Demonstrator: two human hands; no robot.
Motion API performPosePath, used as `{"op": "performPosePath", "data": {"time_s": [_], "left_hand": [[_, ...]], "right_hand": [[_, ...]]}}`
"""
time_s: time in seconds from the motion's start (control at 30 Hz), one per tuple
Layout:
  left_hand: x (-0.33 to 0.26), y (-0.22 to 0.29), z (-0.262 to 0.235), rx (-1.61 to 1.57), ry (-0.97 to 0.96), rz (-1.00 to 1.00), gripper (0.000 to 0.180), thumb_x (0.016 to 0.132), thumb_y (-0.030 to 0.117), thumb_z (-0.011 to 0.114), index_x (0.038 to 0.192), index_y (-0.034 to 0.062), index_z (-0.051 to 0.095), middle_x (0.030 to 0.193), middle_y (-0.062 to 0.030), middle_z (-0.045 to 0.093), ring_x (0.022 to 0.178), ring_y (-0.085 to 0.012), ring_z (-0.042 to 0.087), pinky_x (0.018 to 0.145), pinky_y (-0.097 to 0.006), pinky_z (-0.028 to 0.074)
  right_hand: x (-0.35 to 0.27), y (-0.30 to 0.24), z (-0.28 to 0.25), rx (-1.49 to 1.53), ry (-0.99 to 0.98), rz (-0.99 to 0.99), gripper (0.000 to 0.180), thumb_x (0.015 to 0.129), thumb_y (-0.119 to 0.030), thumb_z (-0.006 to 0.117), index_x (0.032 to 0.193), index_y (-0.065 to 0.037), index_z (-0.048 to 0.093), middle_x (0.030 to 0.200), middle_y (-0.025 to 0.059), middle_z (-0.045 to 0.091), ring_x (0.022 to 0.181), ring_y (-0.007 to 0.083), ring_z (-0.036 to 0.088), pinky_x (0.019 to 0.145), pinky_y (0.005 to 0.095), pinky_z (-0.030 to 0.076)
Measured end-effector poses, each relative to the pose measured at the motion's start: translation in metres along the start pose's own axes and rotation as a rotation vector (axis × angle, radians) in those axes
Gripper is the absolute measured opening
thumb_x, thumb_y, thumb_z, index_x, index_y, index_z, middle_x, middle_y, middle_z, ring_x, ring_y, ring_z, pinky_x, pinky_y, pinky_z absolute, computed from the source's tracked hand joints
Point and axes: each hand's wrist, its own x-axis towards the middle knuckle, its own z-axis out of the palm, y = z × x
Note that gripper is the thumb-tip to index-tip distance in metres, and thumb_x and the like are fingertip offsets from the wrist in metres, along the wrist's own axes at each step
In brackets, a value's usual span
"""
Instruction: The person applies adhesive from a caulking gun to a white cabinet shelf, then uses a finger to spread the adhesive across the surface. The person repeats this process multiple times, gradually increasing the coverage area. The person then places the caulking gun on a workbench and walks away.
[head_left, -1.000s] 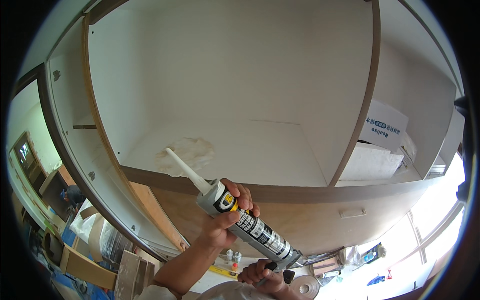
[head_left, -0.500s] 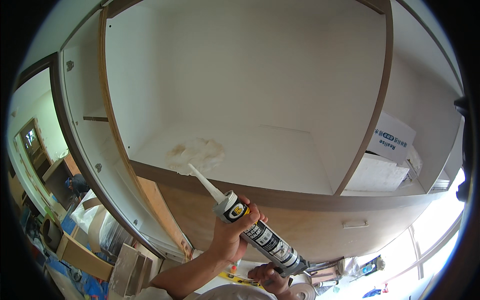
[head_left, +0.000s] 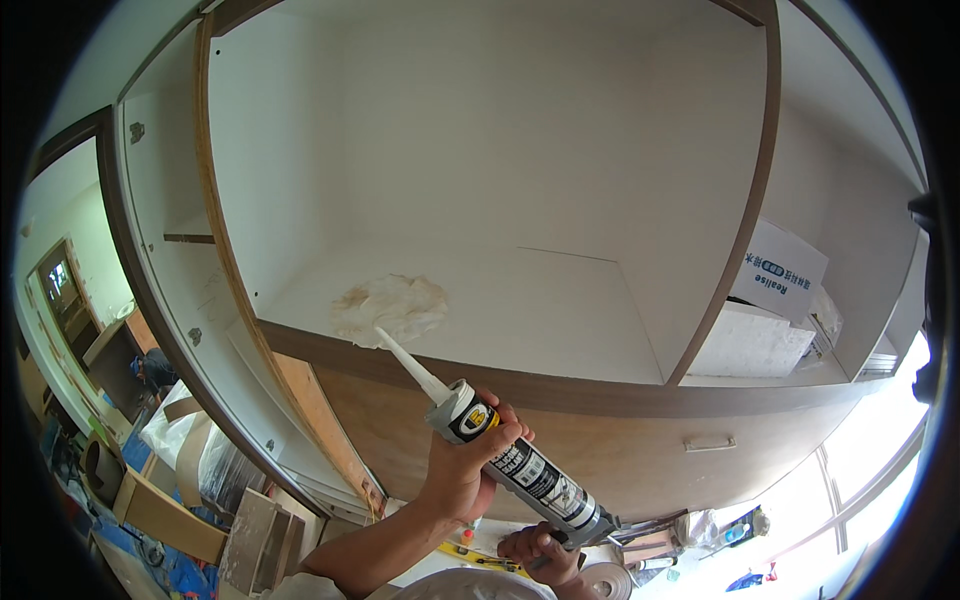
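A caulking gun loaded with a black and white sealant cartridge (head_left: 550, 488) slants up to the left in front of a cabinet. My left hand (head_left: 462, 470) wraps around the front end of the cartridge, just behind its long pale nozzle (head_left: 410, 364). My right hand (head_left: 540, 556) closes around the gun's rear handle, partly hidden under the gun's back end. In the picture, the nozzle tip overlaps the near edge of a cream, uneven patch (head_left: 390, 308) on the white cabinet shelf (head_left: 520, 330); contact cannot be made out.
A brown front edge (head_left: 560, 388) runs along the shelf above a wood-coloured drawer front with a handle (head_left: 710, 444). A side compartment at right holds a white box (head_left: 780, 268). Below lie a yellow level (head_left: 480, 558) and a roll (head_left: 606, 580). Furniture pieces and wrapped items crowd the left.
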Motion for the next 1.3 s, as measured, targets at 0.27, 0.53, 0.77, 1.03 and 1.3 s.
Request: {"op": "performPosePath", "data": {"time_s": [0.27, 0.53, 0.77, 1.03, 1.3], "left_hand": [[-0.003, 0.004, -0.001, 0.005, 0.017, -0.004, 0.038, 0.087, -0.001, 0.075, 0.116, 0.0132, 0.054, 0.095, -0.004, 0.062, 0.093, -0.0201, 0.064, 0.093, -0.044, 0.054], [-0.005, 0.005, -0.005, 0.005, 0.029, 0.006, 0.038, 0.087, -0.003, 0.075, 0.115, 0.013, 0.054, 0.095, -0.0035, 0.063, 0.092, -0.0195, 0.064, 0.093, -0.044, 0.053], [-0.007, 0.004, -0.007, 0.021, 0.033, 0.028, 0.037, 0.088, -0.005, 0.073, 0.115, 0.0123, 0.054, 0.096, -0.0042, 0.064, 0.092, -0.0191, 0.065, 0.093, -0.044, 0.054], [-0.008, -0.002, -0.012, 0.067, 0.087, 0.071, 0.037, 0.087, -0.005, 0.074, 0.114, 0.0103, 0.054, 0.095, -0.0055, 0.065, 0.088, -0.0192, 0.067, 0.087, -0.04, 0.058], [-0.011, -0.007, -0.043, 0.46, 0.065, 0.212, 0.039, 0.082, -0.009, 0.078, 0.11, 0.0075, 0.055, 0.094, -0.0066, 0.065, 0.089, -0.0165, 0.069, 0.082, -0.034, 0.059]], "right_hand": [[0.0, 0.002, 0.001, 0.028, -0.017, 0.014, 0.032, 0.1, -0.028, 0.062, 0.078, -0.007, 0.053, 0.063, 0.0076, 0.051, 0.067, 0.029, 0.057, 0.08, 0.0549, 0.05], [-0.002, 0.007, 0.004, 0.082, -0.002, 0.03, 0.032, 0.099, -0.029, 0.063, 0.078, -0.008, 0.052, 0.063, 0.0075, 0.049, 0.064, 0.0291, 0.054, 0.078, 0.0547, 0.049], [-0.004, 0.007, 0.005, 0.117, -0.006, 0.088, 0.033, 0.098, -0.031, 0.064, 0.077, -0.008, 0.051, 0.063, 0.0073, 0.044, 0.063, 0.028, 0.051, 0.078, 0.0546, 0.049], [-0.001, 0.022, 0.0, 0.332, -0.089, 0.13, 0.032, 0.096, -0.037, 0.065, 0.089, -0.006, 0.06, 0.074, 0.0088, 0.055, 0.077, 0.0297, 0.057, 0.086, 0.0544, 0.051], [0.012, -0.039, 0.027, -1.086, 0.004, 0.683, 0.043, 0.096, -0.032, 0.076, 0.122, 0.002, 0.067, 0.108, 0.0114, 0.073, 0.103, 0.0157, 0.069, 0.089, 0.0329, 0.056]]}}
